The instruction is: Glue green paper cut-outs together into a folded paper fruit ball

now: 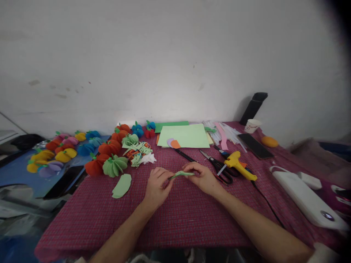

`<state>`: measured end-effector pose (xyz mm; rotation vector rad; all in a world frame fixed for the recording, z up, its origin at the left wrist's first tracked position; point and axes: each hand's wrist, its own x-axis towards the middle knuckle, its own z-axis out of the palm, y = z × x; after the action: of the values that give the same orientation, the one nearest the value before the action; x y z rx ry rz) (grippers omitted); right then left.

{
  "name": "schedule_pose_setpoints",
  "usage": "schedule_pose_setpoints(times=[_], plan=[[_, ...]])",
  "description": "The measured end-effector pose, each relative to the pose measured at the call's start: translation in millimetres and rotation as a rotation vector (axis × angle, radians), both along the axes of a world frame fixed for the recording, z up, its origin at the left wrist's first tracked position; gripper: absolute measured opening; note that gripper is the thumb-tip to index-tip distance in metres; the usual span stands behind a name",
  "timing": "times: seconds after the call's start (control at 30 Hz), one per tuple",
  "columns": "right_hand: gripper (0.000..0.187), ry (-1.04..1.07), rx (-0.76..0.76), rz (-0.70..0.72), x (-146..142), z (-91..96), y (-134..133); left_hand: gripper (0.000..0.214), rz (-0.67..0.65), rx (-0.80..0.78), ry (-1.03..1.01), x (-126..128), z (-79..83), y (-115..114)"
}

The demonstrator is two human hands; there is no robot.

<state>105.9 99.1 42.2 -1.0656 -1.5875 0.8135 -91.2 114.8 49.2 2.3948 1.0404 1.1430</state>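
Scissors [219,166] left of glue gun [239,165]

The tablecloth [175,219] is matt woven cloth with a fine red check. The scissors [216,165] have bare metal blades and black plastic handles. Just right of them, the glue gun [238,164] is smooth, glossy yellow plastic. Left of the scissors, the green strip [182,174] is thin matt paper. Behind them, the pale green sheet [186,136] is smooth, flat paper. Far left, the folded balls [115,165] are matt paper too.

Red print on the paper cup [252,126] is unreadable.
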Motion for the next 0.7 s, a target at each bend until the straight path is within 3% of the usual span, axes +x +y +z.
schedule_pose_setpoints(times=[0.17,0.27,0.37,0.57,0.7], plan=[[0.019,-0.057,-0.058,0.028,0,1.8,-3,0.010,-0.016,-0.131,-0.073,2,-2.8,-1],[0.020,0.017,-0.224,0.103,1,-0.7,-3,0.022,0.003,-0.321,-0.201,3,-6.9,-1],[0.023,0.069,-0.357,0.166,1,-5.7,0,0.035,0.005,-0.422,-0.150,3,-10.6,-1],[0.016,-0.112,-0.385,0.208,5,-15.7,2,0.026,-0.013,-0.234,0.166,4,-12.9,-1],[0.013,-0.381,-0.240,0.214,9,-21.8,3,0.017,-0.167,-0.118,0.364,6,-9.5,-7]])
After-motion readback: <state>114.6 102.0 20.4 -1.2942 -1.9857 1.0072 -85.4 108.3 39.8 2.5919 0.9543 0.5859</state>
